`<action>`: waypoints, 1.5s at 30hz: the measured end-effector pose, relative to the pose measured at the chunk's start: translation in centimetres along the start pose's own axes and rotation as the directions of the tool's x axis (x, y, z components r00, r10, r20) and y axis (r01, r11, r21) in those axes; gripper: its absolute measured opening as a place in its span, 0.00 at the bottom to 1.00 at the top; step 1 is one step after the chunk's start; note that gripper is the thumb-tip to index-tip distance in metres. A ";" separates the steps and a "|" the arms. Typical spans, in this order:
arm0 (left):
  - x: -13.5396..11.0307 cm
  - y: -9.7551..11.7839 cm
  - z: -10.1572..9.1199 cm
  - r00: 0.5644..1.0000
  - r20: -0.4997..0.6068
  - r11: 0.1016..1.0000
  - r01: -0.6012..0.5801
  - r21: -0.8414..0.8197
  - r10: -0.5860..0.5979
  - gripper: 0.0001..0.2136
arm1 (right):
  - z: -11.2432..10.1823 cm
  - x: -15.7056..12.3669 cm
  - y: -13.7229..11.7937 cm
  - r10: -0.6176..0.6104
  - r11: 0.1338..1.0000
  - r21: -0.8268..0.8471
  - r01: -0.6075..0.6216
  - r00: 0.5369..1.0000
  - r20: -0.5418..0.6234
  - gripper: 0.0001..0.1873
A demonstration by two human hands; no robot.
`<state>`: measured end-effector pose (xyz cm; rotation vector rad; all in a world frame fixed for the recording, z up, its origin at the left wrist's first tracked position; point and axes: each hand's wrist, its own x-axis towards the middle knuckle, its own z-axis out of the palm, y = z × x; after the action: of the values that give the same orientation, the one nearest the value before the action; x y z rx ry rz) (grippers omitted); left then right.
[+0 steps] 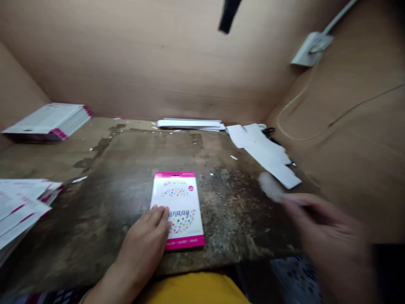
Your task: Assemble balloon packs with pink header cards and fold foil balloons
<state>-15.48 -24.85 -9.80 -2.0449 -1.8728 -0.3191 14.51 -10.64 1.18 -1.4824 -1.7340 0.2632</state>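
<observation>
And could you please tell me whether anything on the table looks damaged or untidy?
Yes: the table is stained and patchy, with pale scraps littering it. At front left, the cards lie fanned unevenly, unlike the tidier stack behind.

Pink-edged packet (182, 202) flat on table (228, 211), blurred scrap (271, 187), perhaps plastic, aloft

tan back wall (142, 55); tan right wall (357, 169) bearing a white socket box (308, 52); dark, stained worktop (123, 169)

Dim, soft light leaves a faint sheen on the tabletop (126, 190) left of centre; motion blur smears the right hand (335, 236) at lower right.
</observation>
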 end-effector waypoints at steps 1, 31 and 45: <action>0.3 0.1 -0.1 1.000 0.010 1.000 0.017 -0.010 -0.017 0.15 | 2.8 -1.1 -2.4 -0.006 0.978 0.206 -0.041 0.975 0.224 0.13; 0.0 0.6 0.0 0.995 -0.017 0.982 0.095 -0.162 -0.099 0.16 | 17.3 -4.0 -8.9 0.103 0.857 0.177 -0.485 0.497 0.861 0.12; 0.3 0.3 -0.4 0.998 0.011 0.984 0.057 -0.166 -0.056 0.16 | 17.7 -4.3 -8.3 0.035 0.997 0.016 -0.074 0.643 0.765 0.10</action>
<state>-15.11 -24.76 -9.37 -2.1028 -1.9704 -0.5000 -3.87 -10.85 -6.87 -1.4871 -2.3070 1.1025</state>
